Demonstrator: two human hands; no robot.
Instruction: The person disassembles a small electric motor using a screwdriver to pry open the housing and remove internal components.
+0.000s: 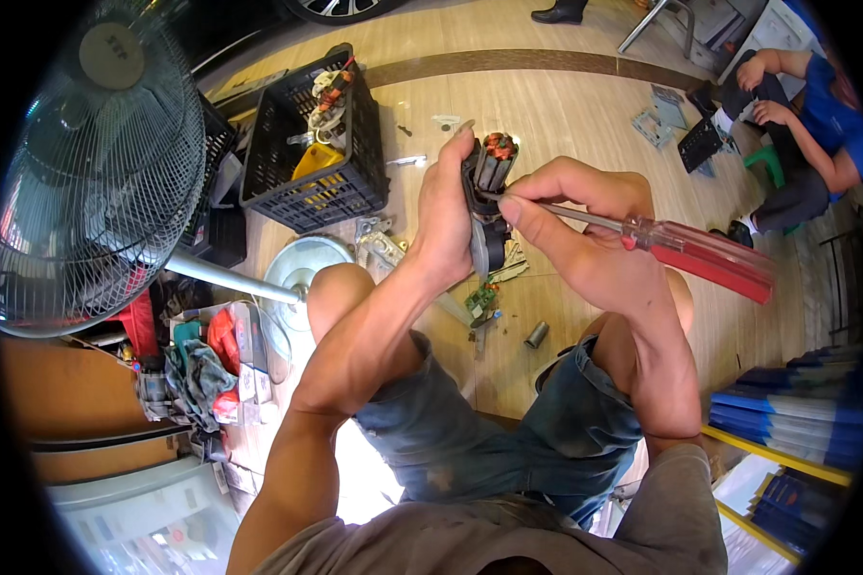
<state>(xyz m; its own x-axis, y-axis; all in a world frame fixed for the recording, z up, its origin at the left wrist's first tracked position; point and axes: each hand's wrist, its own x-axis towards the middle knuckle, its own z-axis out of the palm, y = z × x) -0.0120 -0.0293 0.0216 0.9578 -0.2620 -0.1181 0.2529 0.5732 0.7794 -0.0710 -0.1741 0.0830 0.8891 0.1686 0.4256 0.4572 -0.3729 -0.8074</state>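
Observation:
My left hand point(441, 218) is closed around a small electric motor point(494, 174), held upright above the floor between my knees. Copper-coloured windings show at its top, and its lower part sits in a dark housing. From the right, my right hand point(594, 225) grips a screwdriver point(705, 257) with a clear red handle. Thumb and forefinger pinch its metal shaft close to the tip. The tip reaches the side of the motor; whether it touches is too small to tell. Below, a green circuit board point(482, 299) and a grey metal cylinder point(537, 333) lie on the floor.
A black plastic crate point(316, 196) with loose parts stands at the far left, near a large standing fan point(101, 182) and its round base point(302, 268). At right, another person point(825, 134) sits on a green stool point(765, 165). Blue-spined stacks point(786, 412) fill a yellow-edged shelf.

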